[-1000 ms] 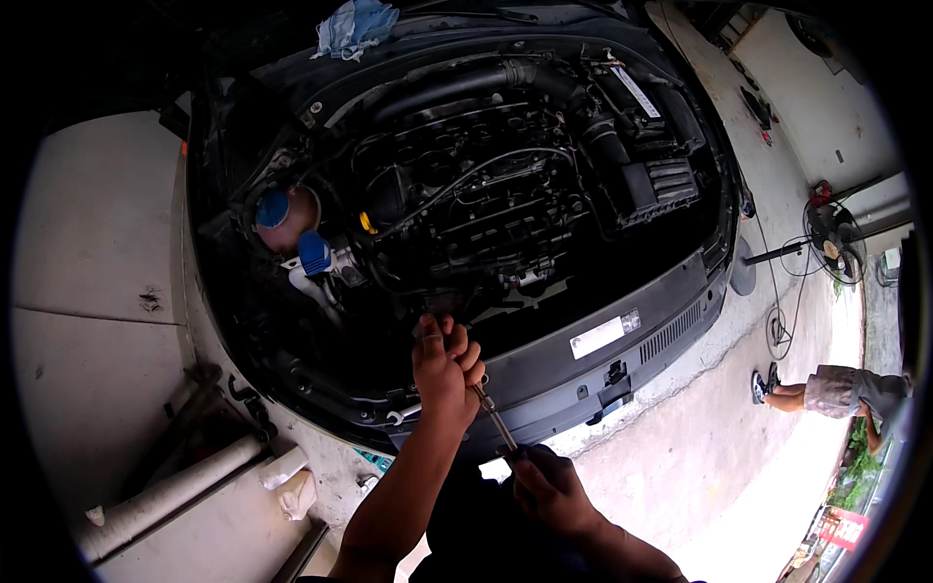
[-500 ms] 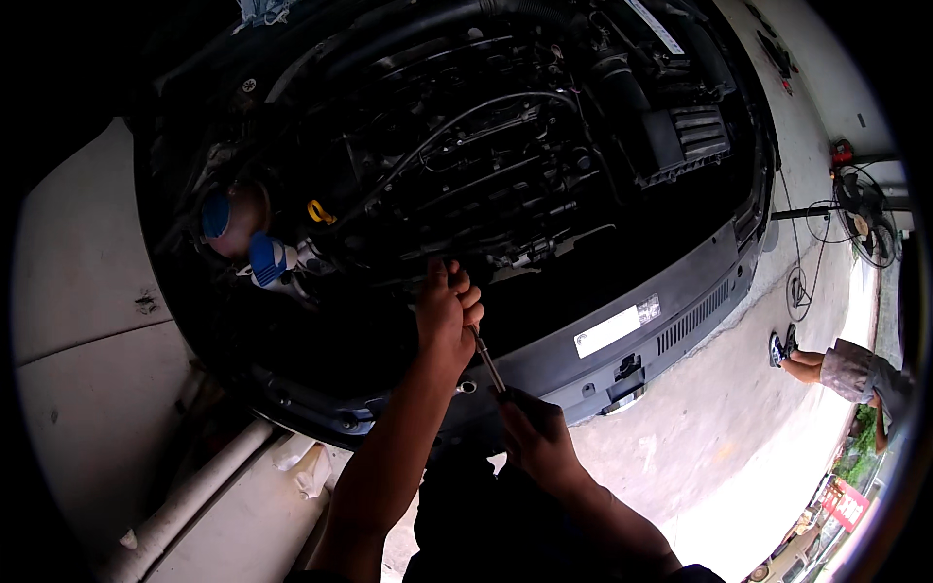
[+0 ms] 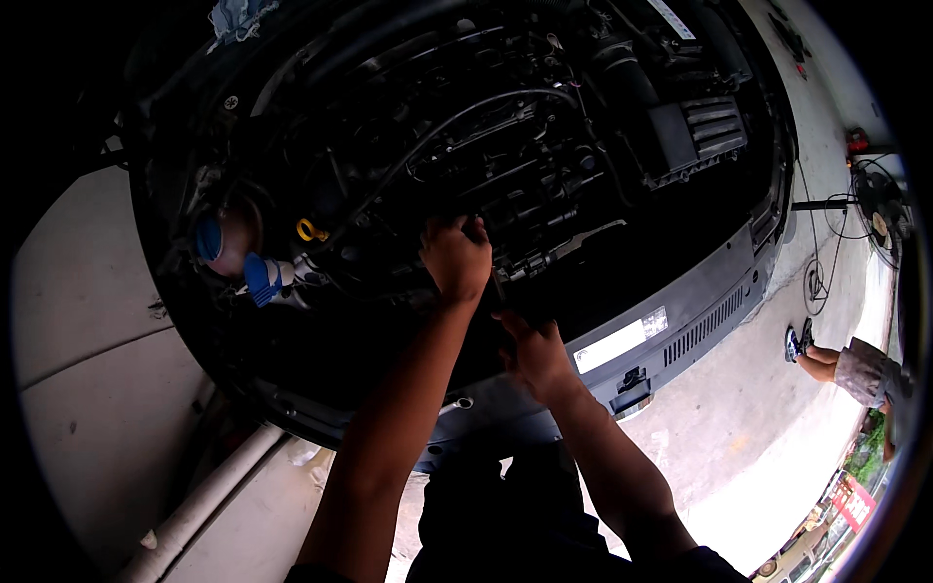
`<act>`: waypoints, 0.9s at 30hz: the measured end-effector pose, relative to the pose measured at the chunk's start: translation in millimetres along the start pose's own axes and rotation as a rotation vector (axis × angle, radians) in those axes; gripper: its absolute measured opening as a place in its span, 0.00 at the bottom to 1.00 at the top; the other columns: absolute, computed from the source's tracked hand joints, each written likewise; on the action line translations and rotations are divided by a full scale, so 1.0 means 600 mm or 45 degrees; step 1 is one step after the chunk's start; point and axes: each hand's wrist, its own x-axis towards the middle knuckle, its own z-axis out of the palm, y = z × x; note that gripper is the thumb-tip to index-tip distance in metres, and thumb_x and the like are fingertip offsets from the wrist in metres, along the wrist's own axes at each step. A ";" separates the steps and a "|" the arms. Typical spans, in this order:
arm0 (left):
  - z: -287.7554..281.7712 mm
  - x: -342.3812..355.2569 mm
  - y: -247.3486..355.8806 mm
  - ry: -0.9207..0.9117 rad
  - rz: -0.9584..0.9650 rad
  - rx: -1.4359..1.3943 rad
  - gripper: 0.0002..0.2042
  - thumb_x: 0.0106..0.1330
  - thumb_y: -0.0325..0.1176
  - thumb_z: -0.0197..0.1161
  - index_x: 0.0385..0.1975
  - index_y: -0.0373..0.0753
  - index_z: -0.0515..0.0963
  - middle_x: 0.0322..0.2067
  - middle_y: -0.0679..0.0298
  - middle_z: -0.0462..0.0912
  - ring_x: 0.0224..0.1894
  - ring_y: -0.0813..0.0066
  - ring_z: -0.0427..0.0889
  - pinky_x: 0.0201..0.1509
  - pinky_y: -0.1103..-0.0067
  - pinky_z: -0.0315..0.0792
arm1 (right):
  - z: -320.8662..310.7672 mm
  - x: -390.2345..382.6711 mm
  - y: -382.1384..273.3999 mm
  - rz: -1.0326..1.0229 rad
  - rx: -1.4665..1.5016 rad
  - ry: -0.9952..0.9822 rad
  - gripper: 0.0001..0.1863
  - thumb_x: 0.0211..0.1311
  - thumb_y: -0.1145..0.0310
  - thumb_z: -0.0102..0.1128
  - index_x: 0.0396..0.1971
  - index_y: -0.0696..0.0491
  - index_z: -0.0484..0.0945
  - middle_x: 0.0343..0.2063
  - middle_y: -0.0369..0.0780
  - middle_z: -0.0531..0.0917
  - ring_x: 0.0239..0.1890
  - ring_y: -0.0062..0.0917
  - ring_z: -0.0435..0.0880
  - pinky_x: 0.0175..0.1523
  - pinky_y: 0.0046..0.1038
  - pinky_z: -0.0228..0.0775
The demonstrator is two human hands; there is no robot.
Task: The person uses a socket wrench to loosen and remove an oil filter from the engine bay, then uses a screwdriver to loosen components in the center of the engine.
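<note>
My left hand (image 3: 457, 257) is closed over the dark engine (image 3: 505, 175), near its front side. Its fingers curl away from view, so what they hold is hidden. Lower and to the right, my right hand (image 3: 537, 361) is closed around the dark handle of a slim metal-shafted tool (image 3: 499, 284). Only a short, dim stretch of the shaft shows beside my left wrist; its far end is lost in shadow.
Left of my hands are a yellow ring-shaped dipstick handle (image 3: 309, 230) and a blue reservoir cap (image 3: 260, 280). The grey front panel (image 3: 700, 301) curves along the right. A person (image 3: 855, 369) stands beyond, near a fan (image 3: 880, 219) and loose cable.
Both hands have moved up and deeper over the engine, the right hand and its tool passing inside the front panel. The view has shifted slightly.
</note>
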 end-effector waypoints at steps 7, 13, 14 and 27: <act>0.021 0.003 -0.011 0.187 0.172 -0.016 0.09 0.63 0.38 0.62 0.39 0.45 0.81 0.48 0.63 0.75 0.53 0.56 0.70 0.55 0.54 0.62 | -0.021 0.108 0.004 -0.699 -0.824 0.065 0.14 0.66 0.61 0.52 0.30 0.58 0.77 0.16 0.38 0.76 0.19 0.27 0.77 0.25 0.30 0.68; 0.034 0.010 -0.035 0.284 0.273 -0.118 0.08 0.62 0.37 0.61 0.38 0.46 0.82 0.46 0.69 0.78 0.51 0.61 0.70 0.53 0.62 0.61 | 0.008 0.121 -0.021 -0.804 -1.175 0.223 0.14 0.66 0.62 0.49 0.32 0.57 0.80 0.27 0.50 0.84 0.33 0.45 0.84 0.39 0.39 0.78; 0.037 0.013 -0.037 0.317 0.307 -0.154 0.07 0.61 0.36 0.61 0.37 0.46 0.81 0.45 0.71 0.78 0.50 0.62 0.70 0.53 0.64 0.60 | 0.012 0.126 -0.019 -0.753 -1.152 0.250 0.15 0.66 0.62 0.49 0.31 0.58 0.80 0.26 0.50 0.84 0.32 0.44 0.85 0.38 0.38 0.78; 0.040 0.026 -0.057 0.464 0.450 -0.382 0.05 0.56 0.35 0.61 0.27 0.43 0.82 0.31 0.69 0.83 0.43 0.65 0.76 0.49 0.67 0.64 | 0.043 0.125 -0.041 -0.698 -1.596 0.402 0.12 0.67 0.65 0.49 0.37 0.57 0.78 0.31 0.50 0.83 0.37 0.42 0.85 0.41 0.38 0.78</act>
